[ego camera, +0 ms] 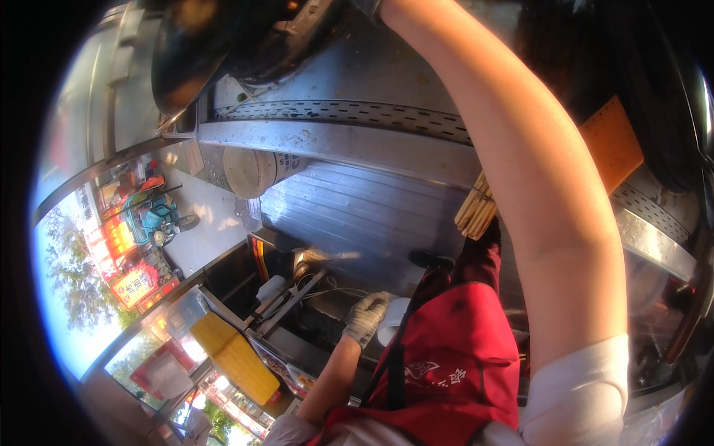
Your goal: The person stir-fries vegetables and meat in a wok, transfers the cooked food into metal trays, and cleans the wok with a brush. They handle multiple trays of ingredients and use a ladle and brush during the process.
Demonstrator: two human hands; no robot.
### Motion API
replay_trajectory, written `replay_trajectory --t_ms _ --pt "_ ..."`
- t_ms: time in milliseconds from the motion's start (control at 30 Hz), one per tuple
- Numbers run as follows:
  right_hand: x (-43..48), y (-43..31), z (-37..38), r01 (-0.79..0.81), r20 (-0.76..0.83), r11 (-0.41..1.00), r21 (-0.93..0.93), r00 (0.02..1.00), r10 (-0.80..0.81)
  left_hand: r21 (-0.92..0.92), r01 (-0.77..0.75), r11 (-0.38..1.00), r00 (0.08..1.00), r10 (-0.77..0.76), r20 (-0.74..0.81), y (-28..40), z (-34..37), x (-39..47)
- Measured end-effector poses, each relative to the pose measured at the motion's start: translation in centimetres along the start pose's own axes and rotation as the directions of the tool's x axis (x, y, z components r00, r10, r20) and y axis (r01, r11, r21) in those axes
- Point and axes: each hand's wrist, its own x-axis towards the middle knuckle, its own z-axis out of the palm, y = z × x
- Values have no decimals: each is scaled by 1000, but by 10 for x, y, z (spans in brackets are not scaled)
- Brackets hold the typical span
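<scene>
My left hand, in a pale work glove, hangs low beside a white cylinder and the red apron. Its fingers are curled, and whether anything is inside them cannot be told. My right arm stretches up across the picture. Only a dark edge at the wrist shows of my right hand; the hand itself is cut off at the top rim. A large dark pan or wok is at the upper left. Below the metal counter's edge, a tied bundle of wooden sticks shows beside my right forearm.
A steel counter with a slotted strip crosses in front. Under it stands a round bucket on the ribbed metal floor. An orange board is at right, a yellow box at lower left. Outside stands a blue scooter.
</scene>
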Motion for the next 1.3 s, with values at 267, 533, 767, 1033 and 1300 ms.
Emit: replay_trajectory --t_ms 267,533,767,1033,1300 --pt "0 1 5 56 46 998 -14 997 -55 29 59 998 998 -58 -8 1 -2 1" --pt "-7 4 7 84 -49 995 -46 995 -87 43 3 999 1000 -3 -4 2 -2 4" --pt "-8 5 7 125 64 989 -76 991 -120 13 47 999 999 -47 7 3 -3 6" --pt "-6 2 7 72 52 996 -50 996 -69 -23 24 999 999 -23 27 3 -6 7" --pt "-2 6 10 110 22 994 -15 994 -110 20 41 999 999 -41 20 13 -6 3"
